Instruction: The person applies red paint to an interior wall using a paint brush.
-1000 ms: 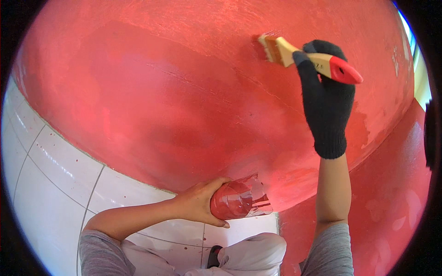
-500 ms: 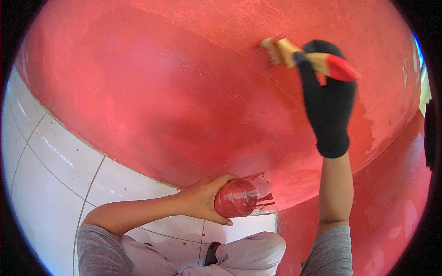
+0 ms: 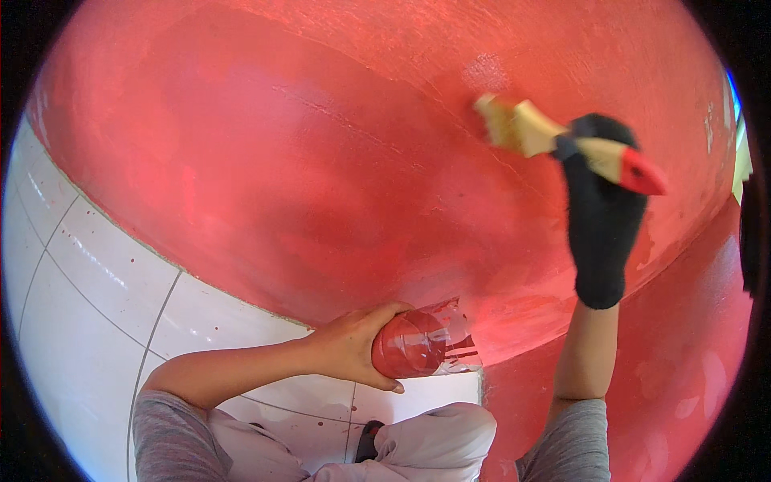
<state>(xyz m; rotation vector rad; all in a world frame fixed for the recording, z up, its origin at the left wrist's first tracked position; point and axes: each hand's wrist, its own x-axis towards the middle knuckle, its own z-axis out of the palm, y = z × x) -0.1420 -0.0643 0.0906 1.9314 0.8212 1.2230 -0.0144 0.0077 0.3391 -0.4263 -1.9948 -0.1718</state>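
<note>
In a black knit glove, my right hand [image 3: 604, 189] grips a flat paintbrush [image 3: 536, 130] by its wooden handle, which ends in a red tip. The pale bristles point left and lie at or close to the red wall [image 3: 337, 177]; whether they touch cannot be made out. A whitish glossy patch shows on the wall just above the bristles. Low in the middle, my bare left hand [image 3: 351, 344] is wrapped round a clear plastic cup [image 3: 411, 345], apparently a cut bottle, holding red paint. It is tilted, its ragged open end toward the right, with red streaks inside.
White floor tiles [image 3: 104, 281] spotted with red drops run along the wall's base at left. A red-painted surface [image 3: 666, 353] with glossy patches spreads at lower right. My bent knee [image 3: 438, 442] and a dark sandal [image 3: 369, 440] are below the cup.
My right hand and the paintbrush have moved down and to the right across the wall. My left hand with the cup has stayed almost still.
</note>
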